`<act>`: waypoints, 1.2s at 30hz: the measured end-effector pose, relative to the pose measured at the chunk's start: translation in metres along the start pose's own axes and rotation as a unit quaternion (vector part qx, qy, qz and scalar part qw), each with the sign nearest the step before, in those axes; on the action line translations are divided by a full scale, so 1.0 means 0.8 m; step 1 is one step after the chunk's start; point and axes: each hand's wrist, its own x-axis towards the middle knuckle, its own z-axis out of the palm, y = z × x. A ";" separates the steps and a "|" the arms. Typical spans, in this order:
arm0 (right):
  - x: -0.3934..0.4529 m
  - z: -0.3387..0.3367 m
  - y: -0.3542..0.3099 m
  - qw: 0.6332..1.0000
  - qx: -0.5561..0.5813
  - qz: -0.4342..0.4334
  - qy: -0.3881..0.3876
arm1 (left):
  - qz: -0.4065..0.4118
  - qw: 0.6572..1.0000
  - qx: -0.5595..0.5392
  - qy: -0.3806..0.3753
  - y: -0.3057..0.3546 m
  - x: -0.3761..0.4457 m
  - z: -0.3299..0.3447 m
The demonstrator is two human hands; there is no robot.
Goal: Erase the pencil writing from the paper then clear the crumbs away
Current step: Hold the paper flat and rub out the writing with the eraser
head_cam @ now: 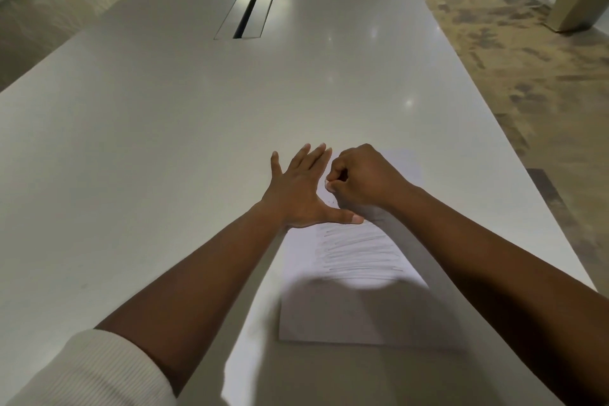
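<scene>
Cream ribbed sleeve [95, 372] at the lower left of the frame sits closest, pushed up the left forearm. Just beyond it, the white rectangular sheet of paper [349, 313] lies flat on the pale grey glossy counter [148, 142], running from lower centre up toward the middle. Grey pencil scribble lines [357, 249] still cover its middle band, so erasing looks far from done. The left hand [301, 189] is spread wide and flat, its thumb pressing the sheet's left edge. The right hand [361, 176] is curled tight over the far part of the page, pinching something small and pale, probably an eraser, though it is too hidden to confirm. A few dark specks lie between the hands. Hard strokes could crease or tear the page, since only one edge is pinned. In the upper centre, a long metal cable slot [247, 6] interrupts the counter.
</scene>
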 end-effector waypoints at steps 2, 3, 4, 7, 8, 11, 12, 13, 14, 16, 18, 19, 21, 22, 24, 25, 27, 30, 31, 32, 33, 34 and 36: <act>0.003 -0.001 -0.004 1.000 -0.022 0.008 -0.013 | 0.008 1.000 0.001 -0.003 -0.001 -0.002 -0.001; 0.003 -0.002 -0.005 0.999 -0.028 0.010 -0.015 | 0.013 1.000 0.000 0.000 -0.002 -0.003 0.000; 0.002 -0.002 -0.006 0.999 -0.031 0.011 -0.015 | 0.019 1.000 -0.004 0.006 -0.004 -0.005 0.000; 0.000 -0.002 -0.007 1.000 -0.025 0.014 -0.009 | 0.030 0.999 -0.007 0.023 -0.008 -0.012 0.002; 0.000 -0.003 -0.008 1.000 -0.025 0.013 -0.009 | 0.030 0.999 -0.003 0.022 -0.009 -0.014 0.002; -0.001 -0.003 -0.010 1.000 -0.028 0.008 -0.009 | 0.026 0.999 0.003 0.018 -0.016 -0.024 0.003; -0.001 -0.003 -0.010 1.000 -0.027 0.009 -0.009 | 0.025 1.000 0.005 0.018 -0.018 -0.028 0.004; -0.001 -0.004 -0.010 1.000 -0.025 0.011 -0.008 | 0.024 1.000 0.006 0.017 -0.020 -0.032 0.004; -0.002 -0.003 -0.010 1.000 -0.024 0.012 -0.007 | 0.024 1.000 0.007 0.016 -0.022 -0.035 0.005; -0.003 -0.002 -0.009 1.000 -0.025 0.016 -0.004 | 0.023 1.000 0.005 0.014 -0.023 -0.041 0.005; -0.004 -0.001 -0.011 0.999 -0.029 0.016 0.001 | 0.018 1.000 -0.003 0.008 -0.023 -0.043 0.004; -0.005 0.000 -0.012 0.999 -0.032 0.011 0.003 | 0.015 1.000 -0.007 0.004 -0.023 -0.043 0.003; -0.009 0.001 -0.012 0.999 -0.031 -0.005 0.007 | 0.012 1.000 -0.007 -0.006 -0.021 -0.042 0.001; -0.013 0.002 -0.012 0.999 -0.026 -0.016 0.008 | 0.011 1.000 -0.006 -0.008 -0.020 -0.042 0.000; -0.024 0.003 -0.014 0.999 -0.013 -0.047 0.003 | 0.009 1.000 -0.006 -0.012 -0.019 -0.043 -0.001; -0.031 0.004 -0.015 0.998 -0.005 -0.065 -0.008 | 0.008 1.000 -0.003 -0.015 -0.019 -0.043 -0.002; -0.044 0.006 -0.019 0.993 0.013 -0.105 -0.048 | 0.009 1.000 0.017 -0.020 -0.019 -0.042 -0.002; -0.051 0.003 -0.019 0.986 0.018 -0.125 -0.105 | 0.008 0.999 0.032 -0.026 -0.019 -0.041 -0.002; -0.049 0.002 -0.018 0.986 0.018 -0.122 -0.110 | 0.007 0.999 0.027 -0.027 -0.019 -0.041 -0.002; -0.046 0.001 -0.017 0.988 0.020 -0.115 -0.105 | 0.007 0.999 0.019 -0.026 -0.019 -0.041 -0.001; -0.042 0.000 -0.015 0.990 0.022 -0.106 -0.088 | 0.008 1.000 0.010 -0.024 -0.019 -0.042 -0.001; -0.036 -0.001 -0.013 0.993 0.021 -0.094 -0.062 | 0.008 1.000 0.001 -0.023 -0.020 -0.042 0.000; -0.023 -0.003 -0.010 0.998 0.006 -0.069 -0.012 | 0.008 1.000 -0.007 -0.021 -0.020 -0.043 0.000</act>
